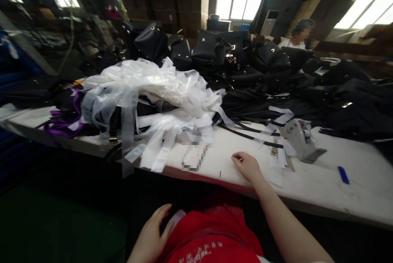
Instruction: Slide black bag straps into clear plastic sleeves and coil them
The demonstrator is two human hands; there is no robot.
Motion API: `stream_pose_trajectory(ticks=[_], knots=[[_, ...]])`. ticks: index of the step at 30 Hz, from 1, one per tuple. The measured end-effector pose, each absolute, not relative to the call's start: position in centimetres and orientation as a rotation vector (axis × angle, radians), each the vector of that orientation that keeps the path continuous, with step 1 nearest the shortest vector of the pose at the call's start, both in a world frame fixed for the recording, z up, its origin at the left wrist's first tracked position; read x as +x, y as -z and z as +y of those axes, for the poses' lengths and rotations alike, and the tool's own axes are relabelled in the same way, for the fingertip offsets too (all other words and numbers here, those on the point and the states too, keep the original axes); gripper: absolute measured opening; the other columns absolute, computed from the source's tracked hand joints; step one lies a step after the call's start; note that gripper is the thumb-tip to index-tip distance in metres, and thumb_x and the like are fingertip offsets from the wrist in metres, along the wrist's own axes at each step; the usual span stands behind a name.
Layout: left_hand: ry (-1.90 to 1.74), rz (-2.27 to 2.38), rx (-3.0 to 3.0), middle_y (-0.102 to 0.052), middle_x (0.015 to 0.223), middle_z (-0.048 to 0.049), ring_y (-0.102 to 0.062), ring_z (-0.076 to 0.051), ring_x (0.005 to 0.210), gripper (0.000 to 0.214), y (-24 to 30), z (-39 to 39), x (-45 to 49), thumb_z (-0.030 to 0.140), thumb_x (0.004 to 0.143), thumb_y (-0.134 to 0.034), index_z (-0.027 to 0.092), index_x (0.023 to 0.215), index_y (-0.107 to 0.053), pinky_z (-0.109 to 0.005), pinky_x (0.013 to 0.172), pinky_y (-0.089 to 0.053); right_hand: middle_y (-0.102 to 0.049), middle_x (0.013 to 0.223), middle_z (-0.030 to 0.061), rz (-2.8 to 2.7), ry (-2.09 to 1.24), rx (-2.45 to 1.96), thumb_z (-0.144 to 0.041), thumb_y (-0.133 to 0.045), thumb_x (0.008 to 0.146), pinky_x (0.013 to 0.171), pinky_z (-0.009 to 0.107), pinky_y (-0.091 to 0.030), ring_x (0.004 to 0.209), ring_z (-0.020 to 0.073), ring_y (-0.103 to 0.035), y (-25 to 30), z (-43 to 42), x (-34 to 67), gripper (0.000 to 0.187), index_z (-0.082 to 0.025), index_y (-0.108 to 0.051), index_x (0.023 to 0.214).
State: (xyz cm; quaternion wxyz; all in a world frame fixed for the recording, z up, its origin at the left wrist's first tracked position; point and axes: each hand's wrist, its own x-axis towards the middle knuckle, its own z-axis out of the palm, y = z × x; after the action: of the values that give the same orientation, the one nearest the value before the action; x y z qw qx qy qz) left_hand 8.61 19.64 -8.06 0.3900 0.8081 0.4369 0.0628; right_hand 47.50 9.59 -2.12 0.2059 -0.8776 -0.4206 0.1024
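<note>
My right hand (247, 166) rests palm down on the white table (353, 197) near its front edge. Its fingers are curled together against the surface, and what they hold, if anything, is hidden. A small dark pin (220, 173) lies just left of it. My left hand (150, 234) is low in view, below the table edge. It lies flat with fingers stretched against the red cloth (211, 238) on my lap, next to a pale scrap (177, 217).
A heap of white plastic strips (153, 91) covers the table's left half, with purple straps (61, 125) beside it. Black handbags (211, 50) and black straps (254, 132) pile up behind. A grey tape dispenser (299, 140) and a blue item (343, 175) lie right. Another person (302, 33) sits far back.
</note>
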Motion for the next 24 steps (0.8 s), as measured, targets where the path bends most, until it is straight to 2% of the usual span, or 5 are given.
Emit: stream_pose_trajectory(ticks=[4, 7, 13, 18, 24], knots=[[-0.318, 1.078, 2.115, -0.070, 0.120, -0.0114, -0.070, -0.028, 0.103, 0.046, 5.2, 22.8, 10.1, 0.042, 0.083, -0.058, 0.018, 0.122, -0.064, -0.039, 0.096, -0.056, -0.058, 0.130, 0.0243, -1.011, -0.181, -2.702, -0.029, -0.064, 0.081, 0.106, 0.042, -0.036, 0.126, 0.0343, -0.050, 0.8, 9.7, 52.2, 0.052, -0.004, -0.058, 0.126], [-0.392, 0.934, 2.159, -0.070, 0.118, -0.0096, -0.069, -0.026, 0.104, 0.044, 2.3, 24.9, 13.4, 0.042, 0.082, -0.059, 0.019, 0.119, -0.065, -0.038, 0.097, -0.054, -0.063, 0.116, 0.0309, -0.928, -0.228, -2.824, -0.028, -0.069, 0.078, 0.100, 0.049, -0.038, 0.117, 0.0408, -0.056, -0.1, 9.7, 53.9, 0.046, 0.001, -0.064, 0.113], [-0.245, 0.671, 1.901, -0.071, 0.119, -0.0110, -0.064, -0.028, 0.113, 0.046, -1.1, 24.6, 21.3, 0.052, 0.085, -0.056, 0.019, 0.114, -0.068, -0.041, 0.104, -0.047, -0.072, 0.092, 0.0149, -1.020, -0.409, -2.714, -0.020, -0.056, 0.089, 0.085, 0.033, -0.046, 0.091, 0.0242, -0.068, -2.2, 10.0, 48.8, 0.015, -0.012, -0.069, 0.089], [0.151, 0.627, 1.012, -0.075, 0.099, -0.0172, -0.069, -0.030, 0.101, 0.078, -0.8, 22.0, 26.2, 0.080, 0.081, -0.040, 0.010, 0.096, -0.071, -0.043, 0.095, -0.051, -0.071, 0.092, 0.0032, -1.383, -0.679, -1.745, -0.025, -0.058, 0.089, 0.080, 0.026, -0.048, 0.085, 0.0159, -0.064, -4.9, 9.5, 37.1, 0.009, -0.020, -0.065, 0.086], [-0.140, 0.657, 1.036, -0.068, 0.066, -0.0034, -0.061, -0.015, 0.062, 0.040, -1.6, 22.1, 25.6, 0.052, 0.073, -0.075, 0.013, 0.082, -0.070, -0.026, 0.068, -0.050, -0.072, 0.087, 0.0047, -1.243, -1.431, -1.303, -0.036, -0.067, 0.084, 0.073, 0.025, -0.051, 0.079, 0.0164, -0.067, -2.5, 7.7, 32.1, 0.020, -0.017, -0.071, 0.087]])
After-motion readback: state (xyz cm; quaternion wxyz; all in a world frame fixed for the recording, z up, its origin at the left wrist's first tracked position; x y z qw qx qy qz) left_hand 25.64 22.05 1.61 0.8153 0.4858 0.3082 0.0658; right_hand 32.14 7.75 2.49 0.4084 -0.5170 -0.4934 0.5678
